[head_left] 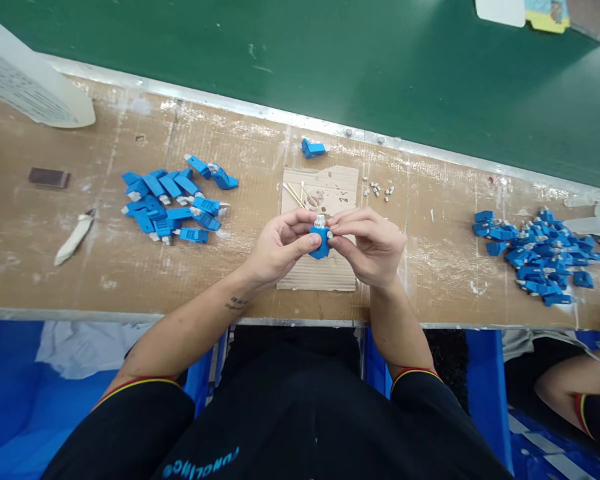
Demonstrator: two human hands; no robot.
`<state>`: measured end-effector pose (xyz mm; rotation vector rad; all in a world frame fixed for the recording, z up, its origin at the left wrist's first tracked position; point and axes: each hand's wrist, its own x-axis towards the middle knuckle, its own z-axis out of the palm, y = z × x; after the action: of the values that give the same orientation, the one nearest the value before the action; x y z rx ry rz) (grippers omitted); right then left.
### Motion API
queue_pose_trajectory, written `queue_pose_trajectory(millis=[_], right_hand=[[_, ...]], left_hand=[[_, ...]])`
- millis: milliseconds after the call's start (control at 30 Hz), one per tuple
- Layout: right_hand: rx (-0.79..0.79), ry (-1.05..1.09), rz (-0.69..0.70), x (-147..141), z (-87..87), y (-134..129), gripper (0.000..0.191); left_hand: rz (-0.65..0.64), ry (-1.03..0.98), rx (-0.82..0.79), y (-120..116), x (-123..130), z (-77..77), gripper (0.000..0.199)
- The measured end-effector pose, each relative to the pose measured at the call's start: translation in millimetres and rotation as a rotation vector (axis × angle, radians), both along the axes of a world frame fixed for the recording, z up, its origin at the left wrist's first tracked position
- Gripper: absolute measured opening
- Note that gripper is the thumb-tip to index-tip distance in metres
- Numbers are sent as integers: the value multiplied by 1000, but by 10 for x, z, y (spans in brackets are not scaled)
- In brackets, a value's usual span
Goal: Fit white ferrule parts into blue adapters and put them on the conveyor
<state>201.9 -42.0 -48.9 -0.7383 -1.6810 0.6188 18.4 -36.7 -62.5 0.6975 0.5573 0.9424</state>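
Observation:
A blue plastic part (pixel 320 248) with a pale grey piece standing up at its top sits between my hands. My left hand (pixel 285 245) grips its left side between thumb and fingers. At its right side, my right hand (pixel 367 245) pinches a small grey piece (pixel 329 235) against the blue surface. Below them lies a cardboard sheet (pixel 317 277), with thin sticks (pixel 295 195) and a small smear of brown stuff on it. Several small grey pieces (pixel 376 189) are scattered just right of the sheet. One blue part (pixel 313 148) rests beyond its far edge.
Similar blue parts lie in a loose group (pixel 167 207) at left and a denser pile (pixel 545 253) at right. Far left are a white-handled knife (pixel 75 237), a dark block (pixel 49 177) and a white bottle (pixel 40 80). Another person's arm (pixel 575 380) shows at lower right.

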Motion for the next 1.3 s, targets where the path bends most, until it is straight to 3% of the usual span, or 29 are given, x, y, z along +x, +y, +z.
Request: queue_pose_trajectory(millis=[167, 333, 533, 733, 900, 1067, 1300], right_hand=[[19, -31, -7, 2, 3, 1, 26], [35, -91, -44, 17, 3, 3, 15], [2, -54, 29, 46, 29, 3, 26], [-49, -87, 51, 50, 8, 29, 22], [-22, -18, 77, 41, 8, 37, 23], [-154, 23, 127, 66, 62, 7, 39], [-167, -48, 197, 41, 50, -4, 24]], left_hand=[[9, 12, -8, -10, -8, -2, 50], [9, 50, 8, -8, -17, -22, 52], [35, 88, 61, -3, -3, -26, 49], [93, 159, 104, 13, -8, 19, 46], [61, 165, 146, 35, -64, 63, 47], [-16, 128, 191, 4, -87, 145, 43], [8, 86, 223, -18, -72, 170, 42]])
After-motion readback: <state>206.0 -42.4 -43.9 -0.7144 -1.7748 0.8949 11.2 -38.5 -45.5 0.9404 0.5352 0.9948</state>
